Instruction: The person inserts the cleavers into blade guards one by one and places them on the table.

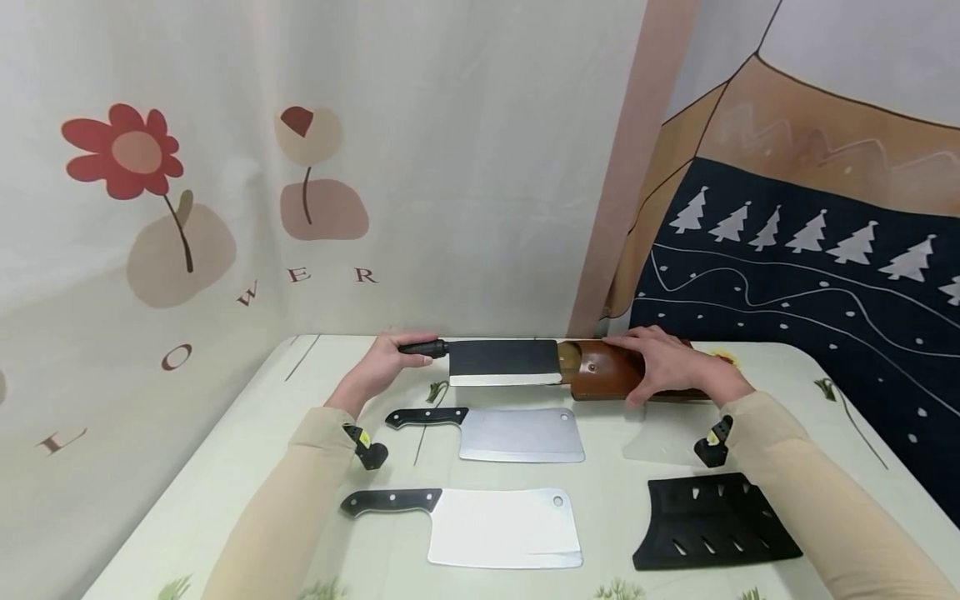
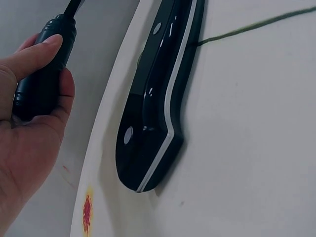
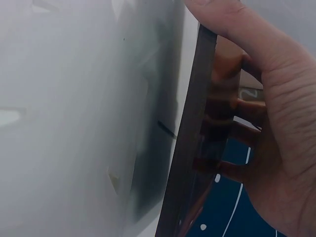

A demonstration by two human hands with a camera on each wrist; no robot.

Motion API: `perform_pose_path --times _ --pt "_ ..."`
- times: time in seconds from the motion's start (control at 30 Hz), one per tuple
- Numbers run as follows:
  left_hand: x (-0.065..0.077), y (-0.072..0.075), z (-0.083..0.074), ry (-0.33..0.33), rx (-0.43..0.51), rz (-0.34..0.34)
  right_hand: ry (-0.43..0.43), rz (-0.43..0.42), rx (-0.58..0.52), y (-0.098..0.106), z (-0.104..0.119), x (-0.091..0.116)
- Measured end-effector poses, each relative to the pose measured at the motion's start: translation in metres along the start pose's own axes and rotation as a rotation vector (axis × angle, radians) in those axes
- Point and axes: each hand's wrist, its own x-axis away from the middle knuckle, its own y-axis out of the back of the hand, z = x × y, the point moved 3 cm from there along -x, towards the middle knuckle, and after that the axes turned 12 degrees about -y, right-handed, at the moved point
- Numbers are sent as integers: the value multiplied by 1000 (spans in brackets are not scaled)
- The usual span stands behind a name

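In the head view my left hand [image 1: 381, 365] grips the black handle [image 1: 423, 347] of a dark-bladed cleaver [image 1: 502, 358] at the table's far edge. The left wrist view shows thumb and fingers around that ridged handle [image 2: 39, 89]. The blade lies level, its bright edge toward me, and its far end meets the mouth of a brown leather sheath [image 1: 602, 371]. My right hand [image 1: 670, 364] holds this sheath from above, thumb on the near edge and fingers over the far side. In the right wrist view the sheath [image 3: 190, 133] stands on edge beside the palm.
Nearer me lie two silver cleavers, a smaller one [image 1: 521, 433] and a larger one [image 1: 506, 529], both with black riveted handles pointing left. A translucent blade cover [image 1: 656, 440] and a slotted black blade cover [image 1: 712, 521] lie at right. Curtains hang behind the table [image 1: 247, 467].
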Motion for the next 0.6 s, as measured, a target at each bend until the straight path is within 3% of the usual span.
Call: perform_pose_path --times 0.6 --pt "-7 -9 2 25 -4 51 5 9 -9 1 12 -4"
